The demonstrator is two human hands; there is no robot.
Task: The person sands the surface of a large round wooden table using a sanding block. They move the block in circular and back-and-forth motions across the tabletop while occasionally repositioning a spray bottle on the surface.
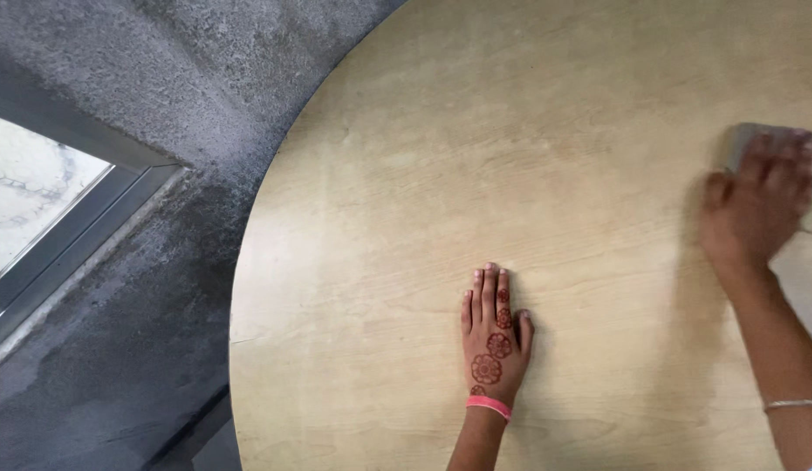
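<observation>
My left hand [493, 336] lies flat on the round light-wood table [406, 218], palm down, fingers together, holding nothing. It has dark red patterns on its back and a pink band at the wrist. My right hand [759, 205] is at the table's far right, blurred by motion, pressing down on a grey cloth or pad [744, 139] that shows beyond the fingertips. A thin metal bangle [794, 405] sits on the right forearm.
The table's curved edge [249, 253] runs down the left. Beyond it is a dark grey rough floor [135, 349]. A metal frame [92, 235] with a pale marbled surface behind it crosses the far left.
</observation>
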